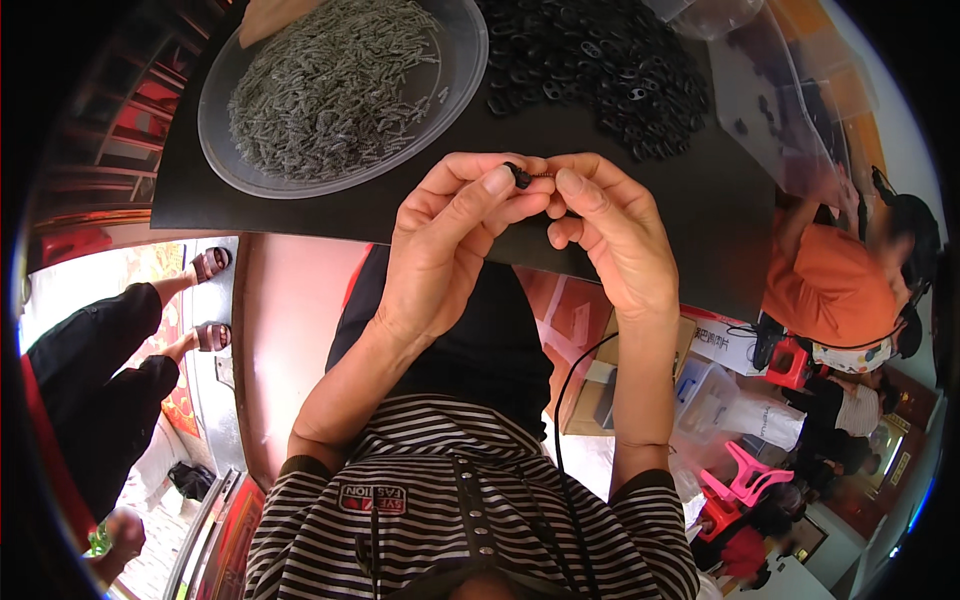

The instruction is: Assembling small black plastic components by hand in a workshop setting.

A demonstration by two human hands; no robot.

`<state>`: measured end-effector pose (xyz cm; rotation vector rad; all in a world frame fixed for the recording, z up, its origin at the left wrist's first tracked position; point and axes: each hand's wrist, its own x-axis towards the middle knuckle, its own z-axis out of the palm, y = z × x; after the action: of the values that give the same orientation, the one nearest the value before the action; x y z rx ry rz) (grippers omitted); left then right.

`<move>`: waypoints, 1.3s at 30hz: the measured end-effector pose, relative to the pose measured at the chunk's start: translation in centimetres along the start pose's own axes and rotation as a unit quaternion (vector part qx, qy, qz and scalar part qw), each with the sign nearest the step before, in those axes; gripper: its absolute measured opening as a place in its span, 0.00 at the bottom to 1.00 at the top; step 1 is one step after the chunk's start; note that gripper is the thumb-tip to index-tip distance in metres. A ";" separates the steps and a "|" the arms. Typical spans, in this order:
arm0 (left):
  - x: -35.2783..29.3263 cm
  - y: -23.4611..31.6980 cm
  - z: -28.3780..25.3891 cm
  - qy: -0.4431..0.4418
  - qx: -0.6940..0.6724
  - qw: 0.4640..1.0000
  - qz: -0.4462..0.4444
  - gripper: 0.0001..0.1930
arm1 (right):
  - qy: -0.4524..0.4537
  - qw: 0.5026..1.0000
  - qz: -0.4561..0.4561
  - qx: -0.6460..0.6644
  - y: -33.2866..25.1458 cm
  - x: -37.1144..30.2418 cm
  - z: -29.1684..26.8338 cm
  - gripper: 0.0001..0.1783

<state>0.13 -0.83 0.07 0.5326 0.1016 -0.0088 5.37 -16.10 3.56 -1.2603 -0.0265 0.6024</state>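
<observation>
My left hand (445,225) pinches a small black plastic piece (518,176) between thumb and fingertips, just over the table's near edge. A tiny coil spring (542,175) sticks out from the piece toward my right hand (622,225), whose thumb and forefinger are closed on its other end. The two hands almost touch. Beyond my left hand, a heap of small metal springs (315,95) lies in a round clear plastic tray (465,60). A pile of black plastic pieces (600,75), some showing two holes, spreads on the table to the right of it.
The dark table (735,235) spans the far side. A clear plastic bag (790,90) lies at its right edge. Below on the right are a cardboard box (590,400), a clear bin (697,395) and a pink stool (748,472). People sit at the right; another person stands at the left.
</observation>
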 end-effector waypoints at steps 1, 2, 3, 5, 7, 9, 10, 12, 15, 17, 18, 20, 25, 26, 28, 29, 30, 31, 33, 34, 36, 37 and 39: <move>0.1 -0.1 0.1 0.000 0.002 1.000 -0.002 0.07 | 0.001 1.000 0.000 0.002 0.0 0.0 -0.2 0.12; 0.2 -0.2 0.2 -0.003 0.008 1.000 0.002 0.07 | 0.002 1.000 0.002 0.011 0.0 0.0 -0.4 0.11; 0.3 -0.4 0.3 -0.005 0.015 1.000 0.006 0.07 | 0.003 1.000 0.004 0.021 0.0 0.1 -0.6 0.10; 0.5 -0.5 0.3 -0.010 0.019 1.000 0.007 0.07 | 0.010 1.000 0.006 0.028 0.1 0.1 -0.9 0.10; 0.6 -0.7 0.4 -0.014 0.023 1.000 0.007 0.07 | 0.016 0.999 0.008 0.035 0.1 0.0 -0.9 0.10; 0.7 -1.0 0.3 -0.018 0.043 0.999 0.007 0.07 | 0.044 0.999 -0.011 0.013 0.0 0.0 -0.6 0.10; 0.6 -1.1 0.3 -0.018 0.044 0.999 0.006 0.07 | 0.045 0.999 -0.010 0.014 0.1 -0.1 -0.5 0.10; 0.6 -1.2 0.4 -0.018 0.044 0.999 0.009 0.07 | 0.071 0.997 -0.042 -0.005 0.1 -0.2 -0.1 0.09; 0.6 -1.3 0.3 -0.021 0.046 0.998 0.032 0.07 | 0.101 0.991 -0.073 -0.051 -0.1 -0.6 0.8 0.08; 0.5 -1.2 0.4 -0.016 0.058 0.998 0.035 0.07 | 0.098 0.991 -0.076 -0.053 0.0 -0.5 0.7 0.08; 0.5 -1.2 0.5 -0.011 0.070 0.997 0.038 0.07 | 0.094 0.991 -0.079 -0.055 0.1 -0.5 0.6 0.07; 0.4 -1.4 0.9 0.007 0.078 0.996 0.040 0.07 | 0.104 0.986 -0.112 -0.064 0.4 -0.4 0.8 0.07; 0.2 -1.1 0.5 0.014 0.059 0.998 -0.016 0.08 | 0.093 0.958 -0.228 -0.145 0.5 -0.3 0.9 0.07; 0.1 -1.1 0.5 0.016 0.059 0.998 -0.014 0.08 | 0.084 0.961 -0.211 -0.156 0.3 -0.5 1.1 0.07; 0.0 -1.0 0.4 0.018 0.070 0.997 -0.014 0.09 | 0.074 0.964 -0.195 -0.167 0.1 -0.7 1.2 0.07; 0.0 -0.9 0.4 0.018 0.069 0.997 -0.013 0.09 | 0.072 0.965 -0.183 -0.171 0.0 -0.8 1.2 0.07; 0.0 -0.9 0.4 0.017 0.079 0.997 -0.011 0.09 | 0.071 0.967 -0.172 -0.174 0.0 -0.8 1.2 0.07; -0.1 -0.8 0.3 0.015 0.089 0.996 -0.009 0.09 | 0.069 0.967 -0.172 -0.174 -0.1 -0.9 1.2 0.07; -0.1 -0.7 0.2 0.013 0.093 0.996 -0.007 0.09 | 0.075 0.965 -0.169 -0.186 -0.2 -1.0 1.3 0.07; -0.1 -0.6 0.1 0.010 0.097 0.995 -0.006 0.09 | 0.074 0.965 -0.169 -0.187 -0.2 -1.0 1.3 0.07; -0.1 -0.6 -0.1 0.010 0.102 0.995 -0.002 0.09 | 0.068 0.965 -0.168 -0.190 -0.2 -1.0 1.3 0.07; -0.1 -0.6 -0.1 0.010 0.108 0.994 0.001 0.09 | 0.068 0.965 -0.169 -0.191 -0.1 -1.0 1.3 0.07; -0.1 -0.6 -0.1 0.008 0.115 0.993 0.005 0.09 | 0.066 0.963 -0.176 -0.191 -0.1 -1.0 1.3 0.07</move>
<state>-0.04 -1.28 -0.33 0.7642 0.1153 -0.0064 4.14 -15.39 4.34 -1.6221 -0.2607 0.2061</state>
